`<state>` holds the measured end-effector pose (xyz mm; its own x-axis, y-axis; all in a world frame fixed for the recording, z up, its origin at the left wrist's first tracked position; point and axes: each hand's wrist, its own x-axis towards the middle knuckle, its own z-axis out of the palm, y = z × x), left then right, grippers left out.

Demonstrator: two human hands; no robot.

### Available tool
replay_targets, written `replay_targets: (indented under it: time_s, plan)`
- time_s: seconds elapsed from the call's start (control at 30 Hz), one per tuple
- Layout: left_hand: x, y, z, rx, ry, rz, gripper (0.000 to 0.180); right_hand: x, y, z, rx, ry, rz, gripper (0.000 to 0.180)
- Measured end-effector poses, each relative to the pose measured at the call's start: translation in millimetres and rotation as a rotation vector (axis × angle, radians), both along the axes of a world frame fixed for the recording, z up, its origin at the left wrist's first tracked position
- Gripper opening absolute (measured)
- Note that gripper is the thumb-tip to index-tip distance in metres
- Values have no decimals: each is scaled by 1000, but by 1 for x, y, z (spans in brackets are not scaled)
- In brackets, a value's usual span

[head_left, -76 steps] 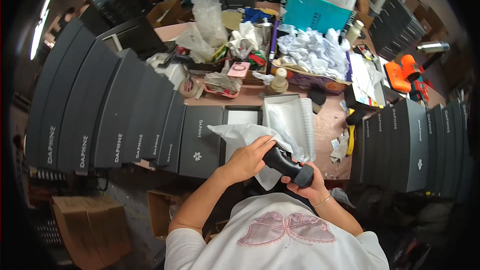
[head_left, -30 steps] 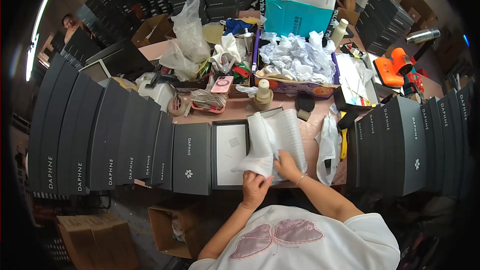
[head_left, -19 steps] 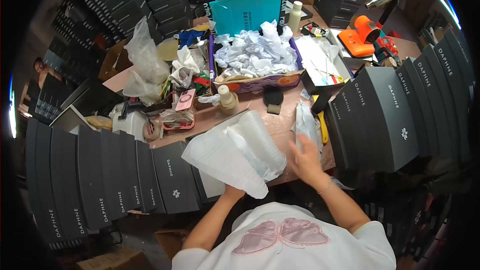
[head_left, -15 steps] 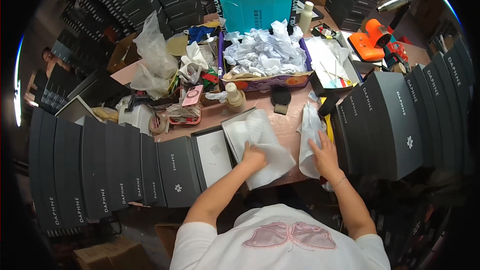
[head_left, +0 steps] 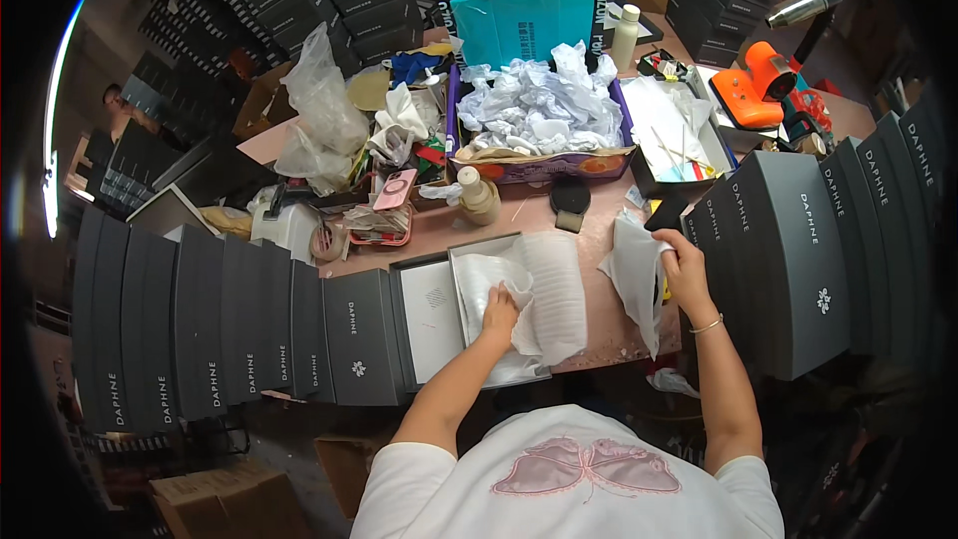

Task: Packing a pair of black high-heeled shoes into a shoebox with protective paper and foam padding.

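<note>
- At the centre of the frame, the left hand point(head_left: 499, 307) presses flat, fingers spread, on white tissue paper point(head_left: 534, 289) inside an open grey shoe box point(head_left: 469, 311) on the pink table point(head_left: 599, 240).
- Right of centre, the right hand point(head_left: 684, 265) has its fingers clamped on a white dust bag point(head_left: 636, 274) — it hangs over the table edge.
- Closed dark boxes point(head_left: 798, 260) stand just beside that hand; more dark boxes point(head_left: 220, 324) line the left.

White ribbed foam sheet point(head_left: 544, 289) at the centre; pink surface point(head_left: 599, 240) beneath. Dark grey boxes point(head_left: 249, 324) at nine and three o'clock, each with a small white flower mark. Teal bag point(head_left: 524, 30) at twelve, orange tool point(head_left: 763, 85) at one.
</note>
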<state>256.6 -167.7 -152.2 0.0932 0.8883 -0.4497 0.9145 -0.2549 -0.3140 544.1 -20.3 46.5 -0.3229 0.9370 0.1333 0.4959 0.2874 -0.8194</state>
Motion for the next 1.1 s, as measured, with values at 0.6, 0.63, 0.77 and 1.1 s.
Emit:
replay_targets:
  time_s: [0.6, 0.63, 0.77, 1.1]
  plan:
    - [-37, -171, 139, -738, -2948, 977, 64, -226, -219, 94, 121, 198, 1301, 30]
    - [-42, -181, 134, -731, -2970, 1017, 65, -229, -231, 83, 73, 175, 1321, 29]
    - [-66, -216, 121, -571, -3054, 1127, 67, -246, -264, 39, -203, 297, 1352, 26]
    - [-131, -226, 159, 462, -1669, 1075, 79, -157, -169, -59, -1570, 693, 566, 79]
